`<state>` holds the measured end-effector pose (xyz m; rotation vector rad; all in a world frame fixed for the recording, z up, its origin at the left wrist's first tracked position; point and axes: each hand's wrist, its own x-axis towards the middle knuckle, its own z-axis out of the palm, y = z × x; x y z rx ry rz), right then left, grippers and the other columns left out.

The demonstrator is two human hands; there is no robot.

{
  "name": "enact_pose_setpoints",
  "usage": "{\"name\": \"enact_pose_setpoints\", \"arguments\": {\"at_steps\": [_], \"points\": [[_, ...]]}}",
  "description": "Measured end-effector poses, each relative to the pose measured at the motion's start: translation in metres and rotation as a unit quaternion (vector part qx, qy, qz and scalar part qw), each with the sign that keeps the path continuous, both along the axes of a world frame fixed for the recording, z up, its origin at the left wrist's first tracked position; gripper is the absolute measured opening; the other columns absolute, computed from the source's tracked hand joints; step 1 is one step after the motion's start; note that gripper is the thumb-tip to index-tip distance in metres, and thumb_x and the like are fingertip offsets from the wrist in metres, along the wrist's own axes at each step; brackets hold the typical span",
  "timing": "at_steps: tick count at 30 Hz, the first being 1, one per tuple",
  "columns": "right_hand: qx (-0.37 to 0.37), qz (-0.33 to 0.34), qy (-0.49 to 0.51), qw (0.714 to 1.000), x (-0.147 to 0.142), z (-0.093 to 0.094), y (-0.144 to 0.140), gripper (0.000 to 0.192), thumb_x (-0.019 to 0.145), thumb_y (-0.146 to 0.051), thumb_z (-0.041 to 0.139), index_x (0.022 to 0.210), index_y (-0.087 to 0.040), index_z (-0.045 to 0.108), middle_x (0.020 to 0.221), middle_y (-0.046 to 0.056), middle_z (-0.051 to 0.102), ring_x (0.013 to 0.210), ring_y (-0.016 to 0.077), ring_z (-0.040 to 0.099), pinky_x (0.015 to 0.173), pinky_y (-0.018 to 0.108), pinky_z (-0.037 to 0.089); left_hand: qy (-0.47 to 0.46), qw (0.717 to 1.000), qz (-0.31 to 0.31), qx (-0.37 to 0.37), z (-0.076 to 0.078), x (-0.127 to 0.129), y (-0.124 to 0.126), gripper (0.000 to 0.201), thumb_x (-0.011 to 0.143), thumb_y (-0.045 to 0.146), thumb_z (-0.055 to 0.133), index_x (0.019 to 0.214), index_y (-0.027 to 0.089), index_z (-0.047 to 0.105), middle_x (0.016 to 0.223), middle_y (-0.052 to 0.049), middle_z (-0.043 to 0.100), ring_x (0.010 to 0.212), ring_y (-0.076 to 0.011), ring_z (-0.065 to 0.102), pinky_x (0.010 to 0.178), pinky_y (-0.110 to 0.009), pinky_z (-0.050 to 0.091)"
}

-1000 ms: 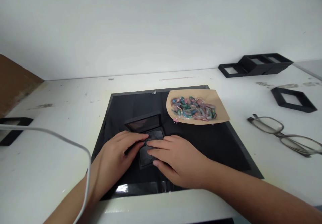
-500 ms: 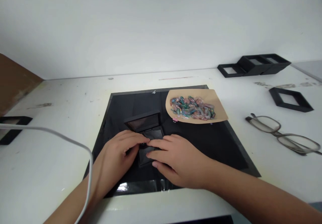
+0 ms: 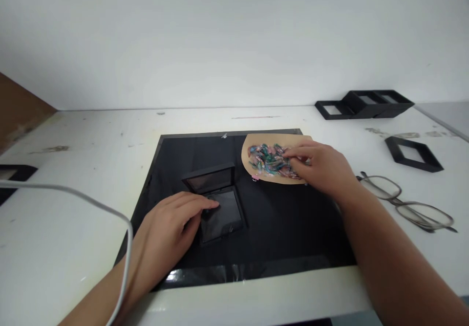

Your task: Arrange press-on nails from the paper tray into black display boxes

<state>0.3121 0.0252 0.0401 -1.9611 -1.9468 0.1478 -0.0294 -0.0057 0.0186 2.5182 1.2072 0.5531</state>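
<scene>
An open, hinged black case [image 3: 225, 221] rests on a dark mat [image 3: 282, 233], its lid tilted up at the back. My left hand [image 3: 170, 228] holds the case's left side, with the index fingertip reaching over the dark inner panel. Small dark detail under that fingertip is mostly hidden. Farther right, my right hand [image 3: 322, 167] is over a tan sheet [image 3: 246, 145], its thumb and index finger slightly apart and touching a pile of shiny, multicoloured small pieces [image 3: 269, 160]. Nothing shows clearly between these fingers, and the hand covers the sheet's right end.
Eyeglasses [image 3: 395, 201] lie on the white table [image 3: 91, 155] right of the mat. Beyond them are a black diamond-shaped frame [image 3: 414, 155] and joined black frames [image 3: 366, 105] near the wall. A white cable [image 3: 84, 198] crosses in front of my left forearm.
My right hand has left the case and moved right and away from me to the shiny pieces. The left hand stays at the case, whose inner panel is now more exposed.
</scene>
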Motion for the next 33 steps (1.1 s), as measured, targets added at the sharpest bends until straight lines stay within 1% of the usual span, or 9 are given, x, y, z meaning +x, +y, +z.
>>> {"name": "enact_pose_setpoints", "arguments": {"at_steps": [5,8,11,16,19,24,27,30,33], "points": [[-0.067,0.017,-0.028,0.997,0.007,-0.010,0.004,0.040,0.091,-0.039,0.057,0.125,-0.028,0.075,0.132,0.006,0.071,0.115,0.0306,0.067,0.092,0.044,0.054,-0.008,1.000,0.004,-0.012,0.001,-0.003,-0.002,0.033,0.093,0.015,0.044,0.102,0.028,0.073,0.102,0.001,0.077,0.094,-0.0181,0.073,0.084,-0.033,0.058],[-0.082,0.019,-0.036,0.996,0.004,-0.011,0.003,0.045,0.093,-0.045,0.054,0.130,-0.026,0.072,0.139,0.009,0.066,0.121,0.0330,0.064,0.096,0.048,0.052,-0.005,1.000,0.003,-0.010,0.003,-0.003,-0.002,0.033,0.094,0.016,0.043,0.103,0.027,0.073,0.102,0.000,0.077,0.094,-0.0188,0.073,0.084,-0.033,0.059],[-0.089,0.012,-0.037,0.995,0.001,-0.010,0.002,0.039,0.093,-0.043,0.054,0.123,-0.026,0.073,0.135,0.007,0.069,0.117,0.0325,0.066,0.090,0.045,0.053,0.004,1.000,-0.001,0.008,0.003,-0.003,-0.002,0.033,0.094,0.017,0.045,0.106,0.028,0.074,0.106,0.000,0.078,0.096,-0.0192,0.074,0.086,-0.034,0.059],[-0.101,0.007,-0.040,0.994,0.002,-0.010,0.002,0.024,0.091,-0.035,0.057,0.105,-0.027,0.074,0.114,0.005,0.074,0.097,0.0275,0.068,0.076,0.038,0.051,0.000,0.999,0.002,0.034,0.005,-0.004,-0.004,0.028,0.095,0.023,0.050,0.104,0.031,0.076,0.111,0.003,0.078,0.096,-0.0193,0.075,0.087,-0.034,0.060],[-0.112,0.027,-0.035,0.993,0.007,-0.012,0.003,0.021,0.089,-0.033,0.058,0.101,-0.024,0.072,0.110,0.007,0.072,0.097,0.0264,0.066,0.076,0.037,0.049,-0.003,0.999,0.009,0.040,0.005,-0.004,-0.004,0.027,0.095,0.025,0.050,0.105,0.030,0.074,0.109,0.003,0.079,0.096,-0.0193,0.076,0.085,-0.035,0.061],[-0.114,0.061,-0.048,0.990,0.013,-0.012,0.000,0.016,0.090,-0.032,0.056,0.092,-0.021,0.068,0.108,0.009,0.070,0.103,0.0283,0.063,0.085,0.040,0.048,-0.007,0.999,0.012,0.035,0.006,-0.003,-0.004,0.026,0.096,0.026,0.050,0.106,0.029,0.073,0.109,0.003,0.078,0.097,-0.0195,0.076,0.085,-0.035,0.061],[-0.118,0.088,-0.055,0.988,0.015,-0.008,-0.001,0.019,0.092,-0.031,0.051,0.085,-0.022,0.067,0.101,0.009,0.070,0.098,0.0279,0.063,0.080,0.039,0.048,-0.014,0.999,0.012,0.028,0.006,-0.003,-0.004,0.025,0.096,0.027,0.051,0.106,0.028,0.074,0.109,0.001,0.078,0.098,-0.0197,0.075,0.086,-0.034,0.061],[-0.108,0.097,-0.025,0.989,0.015,-0.003,-0.001,0.022,0.093,-0.031,0.050,0.088,-0.022,0.070,0.099,0.008,0.071,0.091,0.0256,0.065,0.077,0.038,0.048,-0.016,0.999,0.004,0.029,0.005,-0.003,-0.004,0.024,0.096,0.026,0.053,0.108,0.028,0.074,0.111,0.001,0.078,0.099,-0.0195,0.074,0.087,-0.034,0.061],[-0.066,0.078,0.037,0.994,0.014,0.002,0.000,0.023,0.093,-0.034,0.050,0.094,-0.023,0.071,0.098,0.007,0.072,0.085,0.0237,0.066,0.073,0.036,0.049,-0.010,0.999,-0.005,0.035,0.005,-0.004,-0.004,0.024,0.097,0.026,0.053,0.111,0.029,0.072,0.112,0.002,0.077,0.100,-0.0190,0.074,0.088,-0.035,0.060]]}}
